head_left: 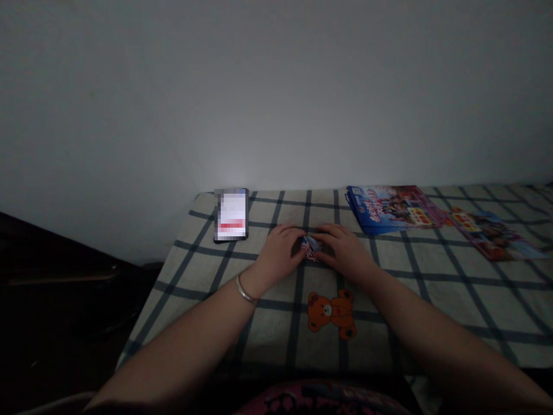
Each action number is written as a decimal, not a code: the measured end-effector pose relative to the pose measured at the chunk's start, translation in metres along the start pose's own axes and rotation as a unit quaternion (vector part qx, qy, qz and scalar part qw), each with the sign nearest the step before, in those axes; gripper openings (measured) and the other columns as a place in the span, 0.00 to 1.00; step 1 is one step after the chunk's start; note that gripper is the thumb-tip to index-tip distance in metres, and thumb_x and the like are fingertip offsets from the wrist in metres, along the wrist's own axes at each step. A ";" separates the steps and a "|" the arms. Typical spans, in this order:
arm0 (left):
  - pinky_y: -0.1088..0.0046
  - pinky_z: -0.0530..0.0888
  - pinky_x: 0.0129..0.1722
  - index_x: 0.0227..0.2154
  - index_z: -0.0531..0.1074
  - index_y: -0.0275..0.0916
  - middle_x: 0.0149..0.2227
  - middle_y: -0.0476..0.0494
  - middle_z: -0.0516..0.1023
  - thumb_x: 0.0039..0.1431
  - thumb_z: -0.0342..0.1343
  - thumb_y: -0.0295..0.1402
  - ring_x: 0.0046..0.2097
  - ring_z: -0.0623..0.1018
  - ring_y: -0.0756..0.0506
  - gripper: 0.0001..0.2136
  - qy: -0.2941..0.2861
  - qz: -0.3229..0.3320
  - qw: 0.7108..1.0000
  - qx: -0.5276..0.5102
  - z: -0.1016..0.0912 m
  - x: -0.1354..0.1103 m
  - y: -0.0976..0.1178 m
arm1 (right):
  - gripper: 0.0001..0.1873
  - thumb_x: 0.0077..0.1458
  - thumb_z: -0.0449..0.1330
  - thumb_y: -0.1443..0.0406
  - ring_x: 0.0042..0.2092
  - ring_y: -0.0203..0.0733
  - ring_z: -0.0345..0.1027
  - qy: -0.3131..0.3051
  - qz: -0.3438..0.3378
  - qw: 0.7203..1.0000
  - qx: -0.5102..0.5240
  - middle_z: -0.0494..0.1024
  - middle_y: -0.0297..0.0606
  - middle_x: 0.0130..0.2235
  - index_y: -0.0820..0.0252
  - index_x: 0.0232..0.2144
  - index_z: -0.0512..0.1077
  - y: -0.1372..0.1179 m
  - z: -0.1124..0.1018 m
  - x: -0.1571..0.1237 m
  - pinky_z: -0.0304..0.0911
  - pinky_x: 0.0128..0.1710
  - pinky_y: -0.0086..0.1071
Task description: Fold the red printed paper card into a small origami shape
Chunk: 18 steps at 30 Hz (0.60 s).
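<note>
A small piece of folded printed paper (310, 249), blue with red and white lettering, lies on the checked cloth between my two hands. My left hand (280, 252), with a silver bangle at its wrist, closes on the paper's left side with thumb and fingers. From the other side, my right hand (346, 251) grips its right edge, the thumb low and the fingers above. Part of the paper is hidden behind the fingertips, so its full shape cannot be made out.
A phone (232, 214) with a lit screen lies to the left. At the back right rests a stack of colourful flyers (384, 208), with another flyer (492, 235) beside it. An orange bear figure (332, 314) marks the tablecloth (268, 328). Behind stands a wall (276, 98).
</note>
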<state>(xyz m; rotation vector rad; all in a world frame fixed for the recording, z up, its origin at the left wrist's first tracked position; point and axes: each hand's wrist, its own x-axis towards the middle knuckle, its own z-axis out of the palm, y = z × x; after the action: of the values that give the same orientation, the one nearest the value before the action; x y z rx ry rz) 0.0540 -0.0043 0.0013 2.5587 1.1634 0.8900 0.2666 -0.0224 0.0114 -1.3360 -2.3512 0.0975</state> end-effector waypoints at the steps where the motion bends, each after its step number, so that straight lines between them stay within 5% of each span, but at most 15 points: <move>1: 0.54 0.70 0.55 0.45 0.72 0.38 0.44 0.42 0.78 0.60 0.58 0.32 0.52 0.74 0.40 0.11 0.007 -0.010 1.000 -0.022 0.000 0.001 -0.001 | 0.19 0.54 0.65 0.61 0.56 0.52 0.65 0.005 -0.003 1.000 0.010 0.75 0.43 0.54 0.57 0.49 0.74 0.000 0.000 0.000 0.60 0.58 0.48; 5: 0.62 0.74 0.46 0.43 0.71 0.40 0.37 0.48 0.78 0.60 0.58 0.29 0.42 0.77 0.45 0.09 0.016 -0.026 0.992 -0.119 -0.002 0.001 0.002 | 0.12 0.53 0.66 0.62 0.49 0.48 0.70 0.004 0.005 0.998 0.058 0.79 0.41 0.45 0.58 0.40 0.75 -0.003 -0.003 0.002 0.65 0.50 0.43; 9: 0.65 0.74 0.45 0.43 0.72 0.41 0.37 0.48 0.78 0.61 0.56 0.28 0.42 0.76 0.46 0.08 0.042 0.000 0.990 -0.136 -0.007 0.000 0.008 | 0.04 0.57 0.63 0.63 0.40 0.45 0.70 -0.009 0.001 0.999 0.046 0.78 0.38 0.34 0.58 0.34 0.74 -0.009 -0.008 0.001 0.65 0.40 0.38; 14: 0.65 0.73 0.46 0.38 0.74 0.40 0.37 0.46 0.78 0.64 0.55 0.32 0.42 0.76 0.45 0.04 0.049 0.092 0.988 -0.112 -0.013 0.001 0.012 | 0.06 0.61 0.59 0.64 0.39 0.44 0.69 -0.016 -0.046 0.999 0.014 0.79 0.38 0.35 0.58 0.37 0.75 -0.013 -0.009 -0.001 0.62 0.39 0.36; 18: 0.67 0.73 0.41 0.36 0.74 0.39 0.33 0.46 0.77 0.64 0.54 0.32 0.39 0.75 0.46 0.05 0.059 0.096 0.989 -0.095 -0.015 0.000 0.015 | 0.07 0.61 0.59 0.63 0.38 0.43 0.68 -0.010 -0.061 0.998 -0.001 0.79 0.38 0.34 0.57 0.34 0.76 -0.015 -0.008 -0.001 0.61 0.37 0.35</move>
<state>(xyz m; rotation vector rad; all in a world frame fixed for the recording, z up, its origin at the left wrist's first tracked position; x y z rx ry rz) 0.0546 -0.0157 0.0193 2.5208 0.8227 1.1487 0.2585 -0.0324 0.0224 -1.1932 -2.4444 0.0733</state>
